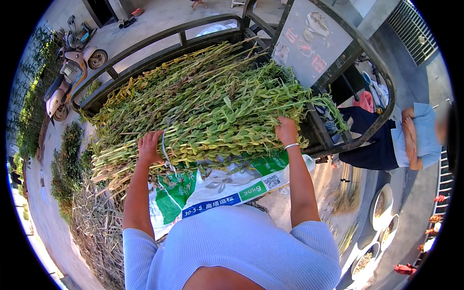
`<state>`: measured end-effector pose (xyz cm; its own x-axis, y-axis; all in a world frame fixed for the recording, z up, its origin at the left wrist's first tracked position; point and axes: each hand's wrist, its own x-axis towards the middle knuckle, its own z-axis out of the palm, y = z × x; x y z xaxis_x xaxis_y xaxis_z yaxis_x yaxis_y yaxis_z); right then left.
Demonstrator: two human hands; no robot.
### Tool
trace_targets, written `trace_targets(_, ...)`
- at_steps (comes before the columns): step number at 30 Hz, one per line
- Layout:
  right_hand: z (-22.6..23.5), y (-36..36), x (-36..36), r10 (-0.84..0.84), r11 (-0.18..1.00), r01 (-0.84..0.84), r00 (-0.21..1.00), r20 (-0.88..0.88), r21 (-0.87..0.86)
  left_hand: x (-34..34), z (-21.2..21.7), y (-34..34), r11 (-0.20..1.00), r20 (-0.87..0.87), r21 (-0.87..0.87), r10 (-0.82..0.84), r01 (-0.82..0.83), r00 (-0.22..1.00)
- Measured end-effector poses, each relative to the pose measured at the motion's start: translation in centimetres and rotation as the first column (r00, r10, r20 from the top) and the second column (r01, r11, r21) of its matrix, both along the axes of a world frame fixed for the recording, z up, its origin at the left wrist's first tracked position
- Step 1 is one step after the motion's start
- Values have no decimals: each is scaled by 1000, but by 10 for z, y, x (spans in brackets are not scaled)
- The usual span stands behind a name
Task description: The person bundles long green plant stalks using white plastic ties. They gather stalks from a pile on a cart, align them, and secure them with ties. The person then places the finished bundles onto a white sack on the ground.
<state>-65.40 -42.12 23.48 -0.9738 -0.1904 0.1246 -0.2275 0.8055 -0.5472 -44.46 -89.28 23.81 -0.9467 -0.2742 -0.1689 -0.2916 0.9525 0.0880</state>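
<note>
A big bundle of cut green stalks with leaves and pods (227, 128) lies across the cargo bed of a cart, in front of my chest. A white tie (166, 145) runs round it near its left, cut-stem end. Just left of that tie, my left hand (150, 147) grips the bundle, its fingers over the stems. My right hand (286, 129), with a bracelet at the wrist, is closed on the stalks near the leafy right end. Below the bundle a white, green and blue woven sack (217, 186) is spread over the near side.
The cart's dark metal rail (159, 44) runs along the far side, with a grey panel (311, 41) at the right. A person with folded arms (410, 137) is at the right, near several basins (382, 207). A scooter (75, 72) and dry stalks (99, 227) are on the left.
</note>
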Motion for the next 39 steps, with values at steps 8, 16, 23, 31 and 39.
trace_targets(8, 61, -51, 24, 148, 963, -207, 941, -304, -173, 1, 3, 1, 1000, 23, 7, 1, -1, 1000)
trace_targets(16, 18, -87, 27, 387, 909, -383, 922, 5, 166, -5, 14, 4, 1000, 75, 11, 10, -11, 997)
trace_targets(23, 16, -88, 35, 432, 858, -409, 902, -6, 309, -3, 11, 3, 1000, 52, 23, 10, -11, 999)
trace_targets(31, 16, -61, 20, -127, 989, 110, 976, -179, -104, -1, 6, 0, 999, 4, 33, -22, 22, 1000)
trace_targets(39, 7, -53, 88, 206, 829, -238, 971, -120, -506, -18, 14, -11, 997, 202, 74, -13, -2, 979)
